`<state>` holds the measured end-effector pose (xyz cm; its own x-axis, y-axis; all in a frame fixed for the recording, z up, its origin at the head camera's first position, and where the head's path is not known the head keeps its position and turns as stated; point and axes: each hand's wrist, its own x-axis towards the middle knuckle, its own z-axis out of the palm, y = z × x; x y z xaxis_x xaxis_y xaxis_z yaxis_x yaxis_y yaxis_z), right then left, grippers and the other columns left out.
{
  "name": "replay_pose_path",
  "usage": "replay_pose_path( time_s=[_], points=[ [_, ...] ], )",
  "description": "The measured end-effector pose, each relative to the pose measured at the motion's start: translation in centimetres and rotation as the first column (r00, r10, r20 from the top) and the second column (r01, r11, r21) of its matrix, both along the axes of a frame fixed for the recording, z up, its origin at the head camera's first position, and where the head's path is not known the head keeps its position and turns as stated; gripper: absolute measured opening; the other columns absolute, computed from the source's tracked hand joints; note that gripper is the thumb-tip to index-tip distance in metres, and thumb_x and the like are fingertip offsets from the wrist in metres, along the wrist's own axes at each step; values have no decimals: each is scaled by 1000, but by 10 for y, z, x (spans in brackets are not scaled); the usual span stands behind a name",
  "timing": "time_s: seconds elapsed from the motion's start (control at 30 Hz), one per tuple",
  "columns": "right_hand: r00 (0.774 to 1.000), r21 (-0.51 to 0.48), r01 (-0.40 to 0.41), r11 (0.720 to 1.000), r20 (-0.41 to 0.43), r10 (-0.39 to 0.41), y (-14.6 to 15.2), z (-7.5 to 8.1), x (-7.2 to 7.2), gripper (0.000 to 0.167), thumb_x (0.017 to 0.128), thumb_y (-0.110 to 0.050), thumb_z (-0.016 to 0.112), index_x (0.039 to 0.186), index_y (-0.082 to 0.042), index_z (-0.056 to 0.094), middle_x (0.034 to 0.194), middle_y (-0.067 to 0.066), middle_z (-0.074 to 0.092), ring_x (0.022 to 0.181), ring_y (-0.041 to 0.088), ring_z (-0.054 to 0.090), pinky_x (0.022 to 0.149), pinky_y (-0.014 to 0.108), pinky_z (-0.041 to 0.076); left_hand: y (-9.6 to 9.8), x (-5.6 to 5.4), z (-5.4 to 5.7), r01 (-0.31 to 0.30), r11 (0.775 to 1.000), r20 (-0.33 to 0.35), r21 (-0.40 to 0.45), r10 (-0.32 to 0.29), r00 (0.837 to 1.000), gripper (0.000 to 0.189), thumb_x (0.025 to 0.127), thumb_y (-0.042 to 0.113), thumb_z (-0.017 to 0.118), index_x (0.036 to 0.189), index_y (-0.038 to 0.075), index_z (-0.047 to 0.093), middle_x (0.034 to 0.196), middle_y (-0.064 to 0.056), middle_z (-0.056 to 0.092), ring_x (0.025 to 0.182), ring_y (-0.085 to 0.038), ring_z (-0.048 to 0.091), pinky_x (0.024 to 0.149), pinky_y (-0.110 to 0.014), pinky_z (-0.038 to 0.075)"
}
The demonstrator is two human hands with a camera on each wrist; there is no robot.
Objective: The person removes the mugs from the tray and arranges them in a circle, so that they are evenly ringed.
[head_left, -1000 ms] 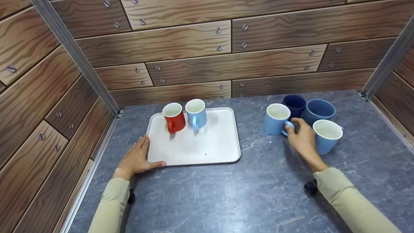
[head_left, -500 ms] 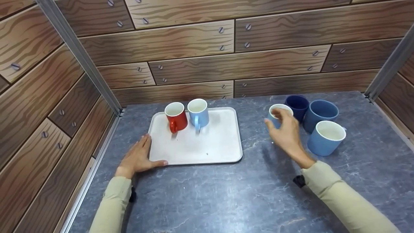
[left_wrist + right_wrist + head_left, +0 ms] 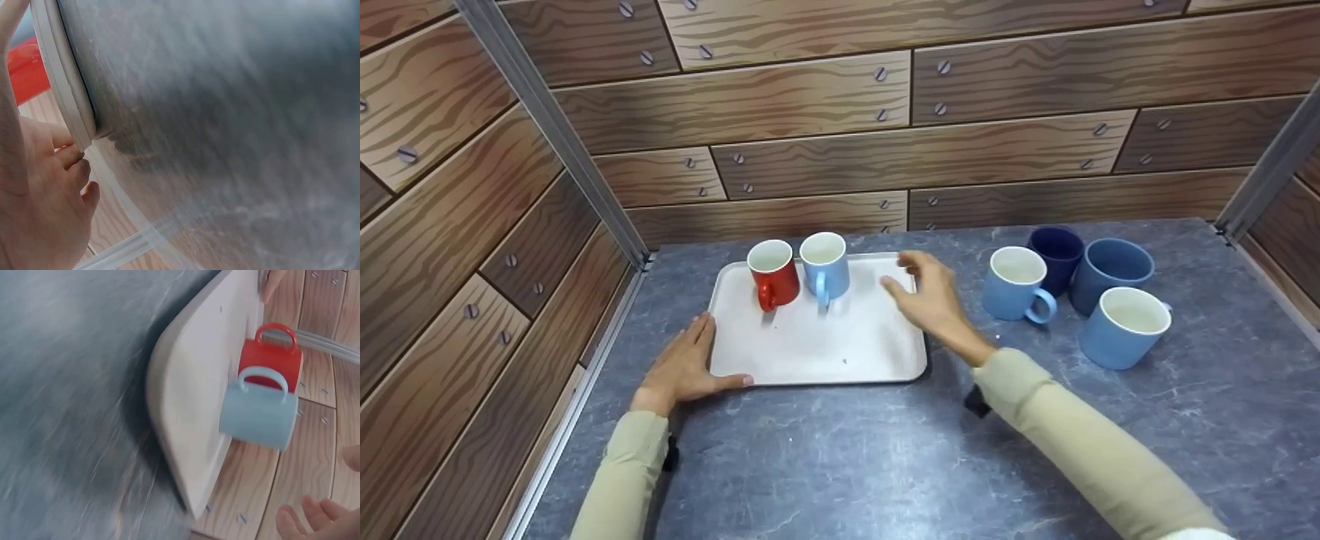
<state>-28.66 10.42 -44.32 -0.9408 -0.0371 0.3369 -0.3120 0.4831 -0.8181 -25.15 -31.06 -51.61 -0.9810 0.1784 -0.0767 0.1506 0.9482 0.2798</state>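
A white rectangular tray lies on the table. Upright at its back left stand a red mug and, to the right, a light blue mug. My left hand rests against the tray's left edge, fingers extended and thumb along the front rim; the left wrist view shows its fingers touching the rim from outside. Above the tray's right edge is my right hand, empty, with its fingers loosely bent. In the right wrist view, the light blue mug appears apart from that hand's fingers.
To the right stand a light blue mug, a dark navy mug, a medium blue mug and another light blue mug, close together. Wood-patterned walls enclose the grey table.
My right hand has let go of the handle of a light blue mug on the right and moved left to the tray's right edge. The left hand has stayed at the tray.
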Motion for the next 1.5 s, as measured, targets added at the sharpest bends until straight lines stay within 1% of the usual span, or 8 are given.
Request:
replay_pose_path(
  time_s=[0.2,0.4,0.53,0.67,0.83,1.07,1.2,1.5],
  points=[
    [998,-41,-6,999,56,9,-38,-9,-10,50,92,-16,82,133,8,65,129,27,71,121,46,67,109,51,55,1,0,0,7,1000,0,10,-7,1000,144,72,91,71,169,-2,18,177,-24,16,165,-43,17,135,-56,18],
    [991,-67,-8,998,131,17,-73,-31,-13,48,91,-19,84,129,6,67,126,26,71,121,44,67,107,49,57,0,2,-1,10,1000,-6,10,-10,1000,143,73,89,72,169,-2,18,177,-24,16,165,-43,17,135,-56,19],
    [995,-78,-14,997,93,22,-90,-46,-15,43,90,-14,85,121,9,68,119,29,72,115,45,70,104,50,59,-1,4,-3,15,1000,-8,12,-15,1000,142,74,88,72,169,-2,18,177,-24,16,164,-44,18,135,-57,19],
    [997,-86,-9,996,72,15,-104,-54,-17,39,89,-13,86,117,9,70,114,27,75,110,42,72,100,48,61,-2,7,-4,6,1000,-6,10,-6,1000,142,74,89,71,169,-2,19,177,-25,16,163,-46,19,134,-59,20],
    [996,-82,12,997,89,-5,-118,-57,-20,28,91,-14,85,110,4,75,105,18,79,103,33,73,96,43,60,-2,8,-4,5,1000,-23,6,-5,1000,141,74,89,72,168,-4,21,176,-26,19,162,-47,22,133,-60,23],
    [988,-83,91,992,132,-80,-126,-55,-26,13,95,-12,81,103,-1,80,95,11,81,91,24,75,87,39,61,-1,7,-3,5,1000,-24,-3,-5,1000,140,74,88,71,168,-3,21,177,-24,19,163,-45,21,134,-57,23],
    [985,-72,107,992,140,-96,-125,-53,-28,11,96,-11,80,101,-2,81,93,10,81,89,23,76,85,38,62,-1,4,-1,5,1000,-27,-4,-5,1000,141,74,89,71,168,-3,20,177,-24,19,163,-45,21,134,-58,22],
    [981,-28,111,993,162,-105,-115,-49,-29,9,95,-13,78,96,-4,79,92,9,79,89,23,74,85,39,61,-1,1,-1,14,1000,-27,-6,-15,1000,141,74,89,71,168,-3,20,177,-25,18,163,-45,20,134,-57,21]
  ],
)
